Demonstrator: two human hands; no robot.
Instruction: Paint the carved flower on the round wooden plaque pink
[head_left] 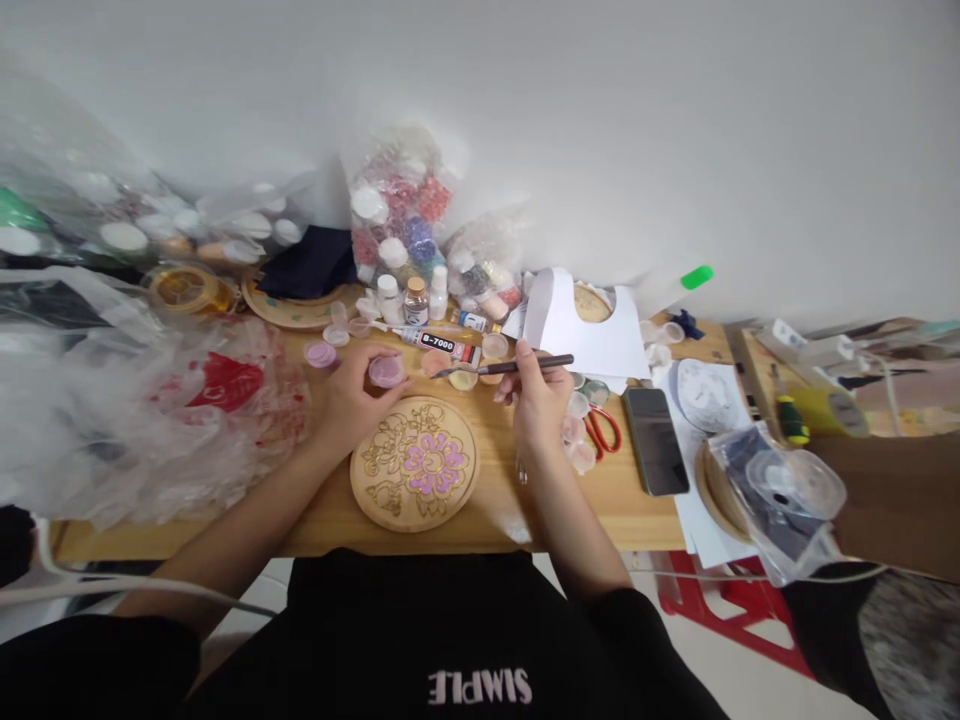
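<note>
Underneath everything runs a light wooden table (pixel 622 495) pushed against a plain white wall (pixel 675 130), its back edge crowded and only the strip nearest the person fairly bare. On that strip, between the two forearms, lies a round wooden disc (pixel 415 463) carved with flowers, the middle blossoms filled in purple. The left hand (pixel 351 398) rests just beyond the disc's upper left rim, fingers curled around a small pink pot (pixel 387 371). The right hand (pixel 537 392) sits past the disc's upper right rim, pinched closed on a thin dark-handled tool (pixel 510 366) that lies nearly level, its tip pointing left toward the pot. Just behind the tip lies a glue tube (pixel 440 343) marked B-7000, with a cluster of small bottles (pixel 412 298) behind it and clear bags of jars (pixel 401 215) leaning on the wall. Crumpled plastic bags (pixel 112 420) cover the table's left end, close to the left forearm. Right of the right hand sit several little clear cups (pixel 580 440), red-handled scissors (pixel 604 430) and a dark phone (pixel 655 440) lying flat. Folded white paper (pixel 581 325) stands behind them, and a green-handled screwdriver (pixel 791 415) lies farther right among wooden boards.
</note>
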